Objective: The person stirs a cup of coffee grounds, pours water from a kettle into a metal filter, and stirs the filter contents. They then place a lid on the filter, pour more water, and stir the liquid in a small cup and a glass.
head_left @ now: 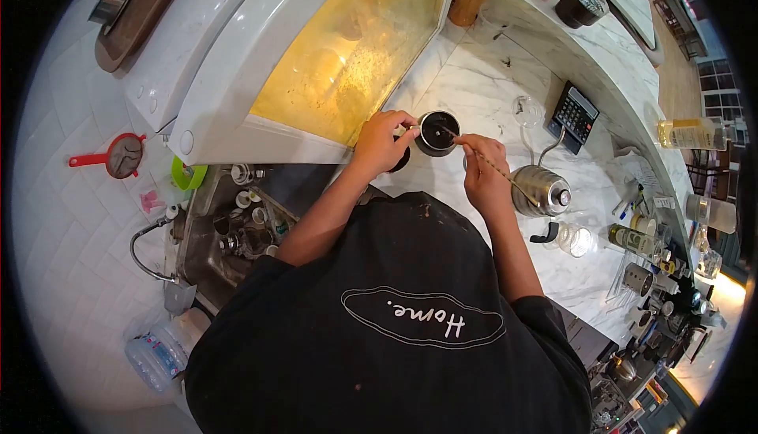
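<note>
Shiny metal kettle point(540, 191); cup point(435, 152) with a glossy, metallic rim; smooth, marble-look counter point(474, 71); matt cloth shirt point(426, 268)

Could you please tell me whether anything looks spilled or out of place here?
I see no clear spill near the left hand, right hand or dark cup. The calculator looks slightly out of place, lying on the counter close to the kettle, where it could get wet.

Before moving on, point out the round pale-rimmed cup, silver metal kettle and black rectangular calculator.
Round pale-rimmed cup point(436, 151): head view, its rim.
Silver metal kettle point(534, 184): head view, its body.
Black rectangular calculator point(576, 116): head view, its keys.
</note>
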Motion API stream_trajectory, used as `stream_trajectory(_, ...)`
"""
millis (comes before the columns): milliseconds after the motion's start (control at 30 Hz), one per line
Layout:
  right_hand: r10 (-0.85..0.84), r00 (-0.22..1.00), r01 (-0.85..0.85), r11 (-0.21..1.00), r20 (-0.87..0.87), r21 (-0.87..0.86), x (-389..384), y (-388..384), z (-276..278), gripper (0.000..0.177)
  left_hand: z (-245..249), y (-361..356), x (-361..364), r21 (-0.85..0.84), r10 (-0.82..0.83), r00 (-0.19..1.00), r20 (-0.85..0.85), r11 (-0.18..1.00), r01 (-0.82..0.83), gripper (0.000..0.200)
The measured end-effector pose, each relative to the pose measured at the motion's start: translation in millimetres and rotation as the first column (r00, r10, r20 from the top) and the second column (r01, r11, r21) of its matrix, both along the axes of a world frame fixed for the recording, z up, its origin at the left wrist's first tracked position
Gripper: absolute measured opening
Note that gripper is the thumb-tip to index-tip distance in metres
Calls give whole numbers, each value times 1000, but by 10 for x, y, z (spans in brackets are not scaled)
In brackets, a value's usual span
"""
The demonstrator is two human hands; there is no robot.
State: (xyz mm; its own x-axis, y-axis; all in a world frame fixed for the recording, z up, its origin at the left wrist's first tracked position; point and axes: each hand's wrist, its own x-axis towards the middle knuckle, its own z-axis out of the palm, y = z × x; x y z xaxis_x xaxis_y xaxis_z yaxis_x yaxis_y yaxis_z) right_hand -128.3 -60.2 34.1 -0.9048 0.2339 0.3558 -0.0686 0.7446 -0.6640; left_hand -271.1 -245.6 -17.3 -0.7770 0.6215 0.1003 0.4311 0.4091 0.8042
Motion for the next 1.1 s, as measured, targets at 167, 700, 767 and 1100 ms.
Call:
stream_trajectory(167,-34,999,34,998,6,48,110,84,10,13,20,-19,-14,-31,19,999,39,999,-17,19)
stream_trajectory(700,40,999,-40,999,7,4,44,20,71,16,0,16,-92,-69,32,984,175,997,-20,22)
stream_trajectory(767,-4,1000,3,1000,25,25,3,41,82,13,1,11,-84,-76,28,982,187,997,-14,21)
stream_trajectory(1100,25,1000,-26,999,-10,-23,11,20,86,12,-43,11,-136,-53,4,977,213,999,8,22)
